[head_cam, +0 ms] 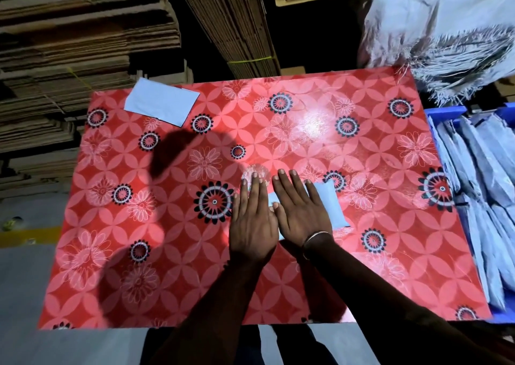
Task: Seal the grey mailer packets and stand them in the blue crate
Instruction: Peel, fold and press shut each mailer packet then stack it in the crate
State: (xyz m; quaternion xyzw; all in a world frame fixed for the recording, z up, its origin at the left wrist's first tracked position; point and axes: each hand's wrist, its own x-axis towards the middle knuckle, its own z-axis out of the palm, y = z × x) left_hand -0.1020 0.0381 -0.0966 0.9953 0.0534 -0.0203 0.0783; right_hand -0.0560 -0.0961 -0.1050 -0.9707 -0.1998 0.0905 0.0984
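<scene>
— Stacked flattened brown cardboard [83, 30] is seen behind a table covered by a red flower-patterned cloth [376, 253]. What is pressed?

— A small grey mailer packet [330, 206] is pressed flat near the table's middle by the left hand [252, 220] and right hand [299, 211], fingers straight.

— And elsewhere?

— Grey packets [479, 175] are stood in the blue plastic crate [443, 112] at the right; a flat pale rectangular sheet [161, 101] is laid far left.

Red floral table [390, 253], grey packet [330, 206] near middle, flat packet [161, 101] far-left corner

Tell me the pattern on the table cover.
Red table cover with pale petal circles and black-and-white flowers; head view.
</scene>
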